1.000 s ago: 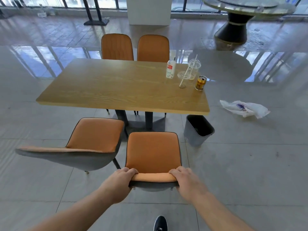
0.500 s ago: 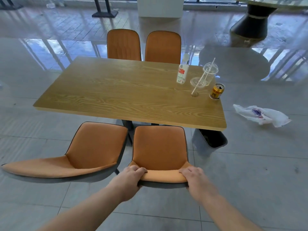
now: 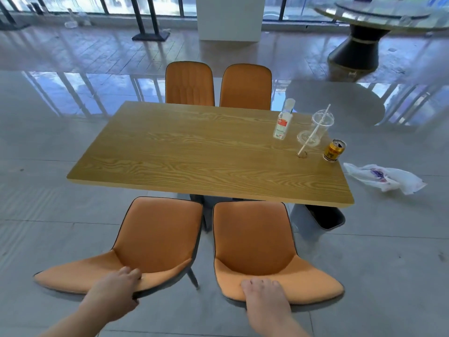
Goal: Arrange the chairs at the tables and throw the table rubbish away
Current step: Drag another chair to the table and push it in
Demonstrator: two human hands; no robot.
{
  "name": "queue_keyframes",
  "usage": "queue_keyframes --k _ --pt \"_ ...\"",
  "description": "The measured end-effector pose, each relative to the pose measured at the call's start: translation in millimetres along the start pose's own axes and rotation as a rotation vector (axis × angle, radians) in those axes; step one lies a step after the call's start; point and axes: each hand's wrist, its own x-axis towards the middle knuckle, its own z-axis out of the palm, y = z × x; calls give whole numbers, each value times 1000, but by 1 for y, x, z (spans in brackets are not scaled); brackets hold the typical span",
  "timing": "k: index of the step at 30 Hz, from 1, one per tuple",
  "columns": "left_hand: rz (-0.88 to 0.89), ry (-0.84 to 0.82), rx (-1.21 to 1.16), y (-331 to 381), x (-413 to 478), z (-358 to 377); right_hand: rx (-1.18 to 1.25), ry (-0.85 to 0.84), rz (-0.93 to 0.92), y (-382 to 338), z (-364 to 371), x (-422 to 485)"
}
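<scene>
Two orange chairs stand at the near side of the wooden table. My left hand grips the top edge of the near left chair. My right hand rests over the backrest top of the near right chair, whose seat front reaches under the table edge. On the table's right end stand a small clear bottle, a clear plastic cup with a straw, a loose lid and a gold can. Two more orange chairs are tucked in at the far side.
A grey bin sits on the floor under the table's near right corner. A crumpled white plastic bag lies on the tiles to the right. A round glass-topped table stands far right, a white pillar behind.
I have stepped closer and the right chair has slid in toward the table. My left hand has left the right chair's backrest and taken hold of the left chair's backrest.
</scene>
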Motion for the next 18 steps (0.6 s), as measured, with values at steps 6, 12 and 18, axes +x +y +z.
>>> queue_keyframes --k 6,12,18 --pt "141 112 -40 -52 -9 20 -34 31 21 -21 7 11" --pt "327 144 43 -50 -5 19 49 -5 -117 -32 -3 15" --pt "377 15 20 -36 -3 20 85 -50 -199 -68 -4 19"
